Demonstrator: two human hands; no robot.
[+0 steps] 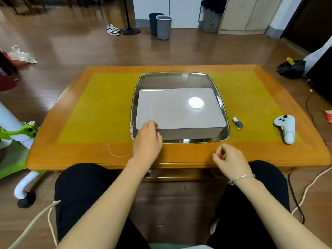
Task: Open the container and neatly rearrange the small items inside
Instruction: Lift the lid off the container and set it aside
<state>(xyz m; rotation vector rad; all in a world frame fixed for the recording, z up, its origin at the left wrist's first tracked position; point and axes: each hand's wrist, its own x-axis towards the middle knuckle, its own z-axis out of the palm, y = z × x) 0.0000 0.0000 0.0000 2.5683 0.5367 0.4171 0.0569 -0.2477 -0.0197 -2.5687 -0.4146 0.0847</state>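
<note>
A flat grey-white container [179,112] with its lid down lies in a shiny metal tray [176,76] on the middle of the low wooden table. Its contents are hidden. My left hand [148,141] rests on the container's near left corner, fingers curled over the lid's edge. My right hand [230,159] hovers over the table's front edge, to the right of the container and apart from it, fingers loosely curled with nothing in them.
A small nail polish bottle [238,123] lies just right of the tray. A white game controller [286,127] sits further right. The table [100,108] has a yellow inset. Cables trail on the floor at right; a green-and-white toy stands at left.
</note>
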